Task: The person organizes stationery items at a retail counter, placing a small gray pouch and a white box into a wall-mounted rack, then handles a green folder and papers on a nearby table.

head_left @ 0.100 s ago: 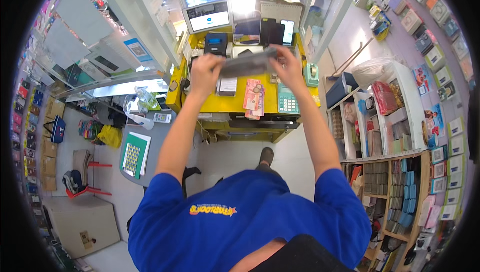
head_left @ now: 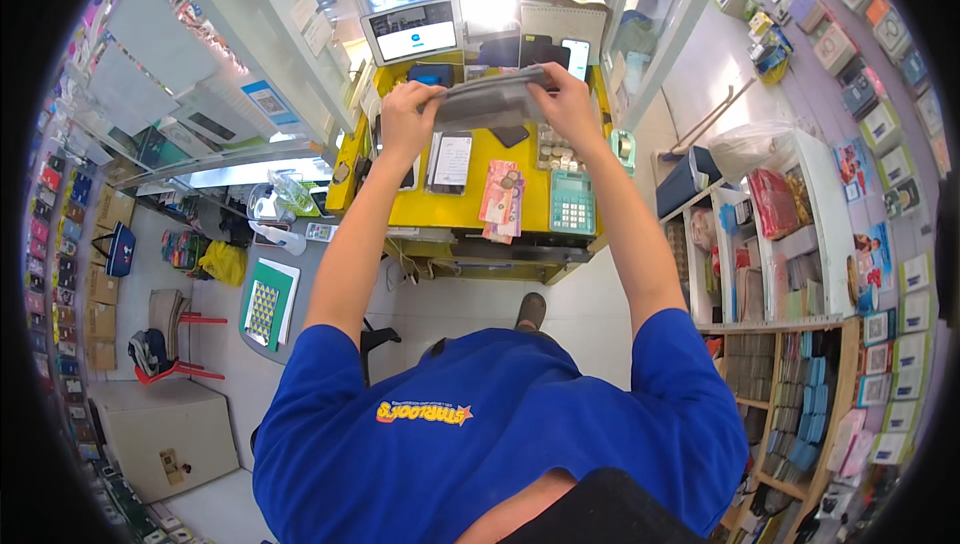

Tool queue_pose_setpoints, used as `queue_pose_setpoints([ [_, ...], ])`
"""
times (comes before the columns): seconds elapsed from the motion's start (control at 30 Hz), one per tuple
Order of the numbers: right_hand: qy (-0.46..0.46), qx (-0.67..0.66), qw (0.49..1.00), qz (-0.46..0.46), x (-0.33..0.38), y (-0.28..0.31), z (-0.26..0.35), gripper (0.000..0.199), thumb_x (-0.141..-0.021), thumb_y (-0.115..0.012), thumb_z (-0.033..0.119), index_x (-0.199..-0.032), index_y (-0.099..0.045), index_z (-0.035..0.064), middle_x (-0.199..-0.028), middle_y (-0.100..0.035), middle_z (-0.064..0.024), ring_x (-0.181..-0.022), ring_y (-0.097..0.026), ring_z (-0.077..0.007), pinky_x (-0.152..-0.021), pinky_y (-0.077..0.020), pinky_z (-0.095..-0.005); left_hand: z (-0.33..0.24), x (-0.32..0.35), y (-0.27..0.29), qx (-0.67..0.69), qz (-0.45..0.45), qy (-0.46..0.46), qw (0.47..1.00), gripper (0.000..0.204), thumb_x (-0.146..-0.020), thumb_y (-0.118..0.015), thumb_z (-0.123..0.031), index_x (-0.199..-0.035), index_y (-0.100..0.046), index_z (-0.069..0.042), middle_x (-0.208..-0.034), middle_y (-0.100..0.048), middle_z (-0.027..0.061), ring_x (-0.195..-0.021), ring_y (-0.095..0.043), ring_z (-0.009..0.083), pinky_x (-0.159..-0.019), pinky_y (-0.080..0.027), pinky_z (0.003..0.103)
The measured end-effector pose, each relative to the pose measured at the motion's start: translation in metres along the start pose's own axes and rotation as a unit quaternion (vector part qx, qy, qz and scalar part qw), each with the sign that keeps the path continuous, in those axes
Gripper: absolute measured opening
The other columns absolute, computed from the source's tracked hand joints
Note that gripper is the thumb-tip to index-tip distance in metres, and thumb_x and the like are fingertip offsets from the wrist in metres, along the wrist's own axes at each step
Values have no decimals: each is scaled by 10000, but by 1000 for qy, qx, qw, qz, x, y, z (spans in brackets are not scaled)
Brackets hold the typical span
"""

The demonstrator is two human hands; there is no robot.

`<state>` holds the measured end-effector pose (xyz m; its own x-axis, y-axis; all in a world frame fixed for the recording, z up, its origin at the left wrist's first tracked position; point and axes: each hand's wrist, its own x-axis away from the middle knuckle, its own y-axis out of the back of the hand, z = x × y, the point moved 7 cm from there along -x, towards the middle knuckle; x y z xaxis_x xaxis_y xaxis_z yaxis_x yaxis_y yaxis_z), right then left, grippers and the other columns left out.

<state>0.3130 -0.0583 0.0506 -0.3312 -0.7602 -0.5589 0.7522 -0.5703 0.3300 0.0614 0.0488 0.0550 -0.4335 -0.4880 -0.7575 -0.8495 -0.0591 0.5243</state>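
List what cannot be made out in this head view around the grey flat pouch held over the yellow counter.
- Grey flat pouch: its contents, hidden by its own flap.
- Left hand and right hand: fingertips tucked behind the pouch.
- Banknotes: values too small.
- Teal calculator: keys too small.
- Yellow counter: far edge covered by the hands and pouch.

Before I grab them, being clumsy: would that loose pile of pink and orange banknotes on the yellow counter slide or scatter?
Probably. The pink and orange banknotes look thin and floppy, lying fanned and overhanging the yellow counter edge. The coins on top could roll off.
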Motion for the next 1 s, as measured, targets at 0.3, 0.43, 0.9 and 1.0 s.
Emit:
queue_pose_setpoints([
  [0.3, 37, 21, 999, -3, -69, -37, -35, 208, -874, -737, 24, -1078, -702, -2, -897, -751, -117, -796, -708, -184, -753, -553, -321, 24, -70, -62, 111, 42, 89, 989, 235, -902, -755, -196, -1069, -770, -32, -996, -758, 132, -948, -707, 249, -866, -542, 372],
  [0.43, 20, -21, 1000, -11, -77, -57, -35, 181, -881, -708, 5, -1061, -713, 10, -910, -742, -127, -827, -706, -216, -770, -544, -324, 31, -93, -83, 169, 129, 123, 969, 261, -915, -754, -222, -1071, -768, -13, -999, -771, 126, -928, -709, 204, -857, -540, 352],
  [0.9, -51, 14, 995, -84, -69, -71, -20, 104, -895, -755, 55, -941, -689, -11, -826, -737, -97, -754, -670, -126, -684, -514, -286, 51, -113, -97, 261, 245, 161, 920, 261, -929, -724, -206, -1032, -739, 33, -969, -763, 155, -877, -724, 233, -797, -561, 342],
  [1.0, -63, -35, 991, -113, -63, -68, -21, 96, -898, -747, 32, -970, -705, -15, -857, -744, -103, -792, -689, -115, -706, -525, -270, 38, -118, -91, 264, 168, 62, 948, 256, -928, -725, -209, -1012, -730, 34, -942, -748, 165, -841, -712, 244, -769, -554, 352],
])
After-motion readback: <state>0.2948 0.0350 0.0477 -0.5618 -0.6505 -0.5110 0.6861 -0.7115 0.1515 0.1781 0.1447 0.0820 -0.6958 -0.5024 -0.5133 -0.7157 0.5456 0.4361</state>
